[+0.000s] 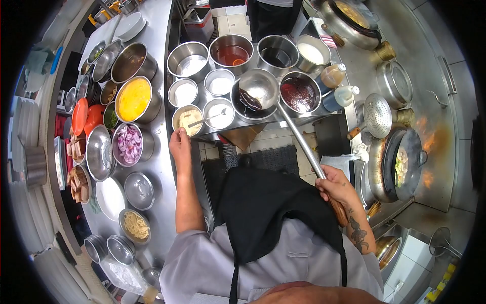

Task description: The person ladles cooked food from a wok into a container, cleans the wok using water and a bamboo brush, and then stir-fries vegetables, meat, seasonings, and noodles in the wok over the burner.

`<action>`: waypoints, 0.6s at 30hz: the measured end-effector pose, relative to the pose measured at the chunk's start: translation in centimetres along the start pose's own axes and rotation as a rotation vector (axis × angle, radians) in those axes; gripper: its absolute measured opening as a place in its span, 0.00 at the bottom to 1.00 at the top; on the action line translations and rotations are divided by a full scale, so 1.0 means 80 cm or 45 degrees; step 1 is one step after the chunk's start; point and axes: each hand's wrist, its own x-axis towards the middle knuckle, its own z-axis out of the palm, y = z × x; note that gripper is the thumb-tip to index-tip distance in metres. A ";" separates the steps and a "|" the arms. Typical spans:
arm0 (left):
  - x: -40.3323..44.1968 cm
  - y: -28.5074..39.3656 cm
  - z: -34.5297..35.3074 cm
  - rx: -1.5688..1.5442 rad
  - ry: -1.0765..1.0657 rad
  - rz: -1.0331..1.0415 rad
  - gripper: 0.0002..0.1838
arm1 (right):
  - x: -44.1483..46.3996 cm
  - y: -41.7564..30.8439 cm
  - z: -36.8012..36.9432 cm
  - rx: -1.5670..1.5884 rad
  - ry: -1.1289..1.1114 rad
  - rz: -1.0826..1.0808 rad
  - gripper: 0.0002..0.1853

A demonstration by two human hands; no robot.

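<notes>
My right hand (334,183) is closed around the handle of a long steel ladle (304,142), near its wooden end. The ladle's bowl (259,87) is over a steel pot of dark sauce (246,112) and hides part of it. My left hand (180,145) has its fingers closed at the near rim of a small steel pot of beige powder (187,119). A spoon (206,119) reaches from that pot into a neighbouring pot of white powder (218,113); whether my fingertips touch its end is unclear.
At the right, a wok (402,164) with food stands by flames, below a perforated skimmer (377,116). Capped bottles (340,98) stand beside the sauce pots. The left counter holds yellow liquid (134,99), cut onions (130,144) and noodles (135,226). Another person (273,17) stands beyond.
</notes>
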 end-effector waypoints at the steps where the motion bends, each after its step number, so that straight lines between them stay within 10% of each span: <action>1: 0.000 0.000 -0.001 0.012 -0.001 -0.011 0.14 | 0.000 0.000 0.000 -0.002 -0.001 -0.002 0.17; 18: 0.002 -0.010 -0.006 0.017 0.035 0.017 0.14 | -0.003 0.000 0.004 -0.028 -0.014 -0.014 0.17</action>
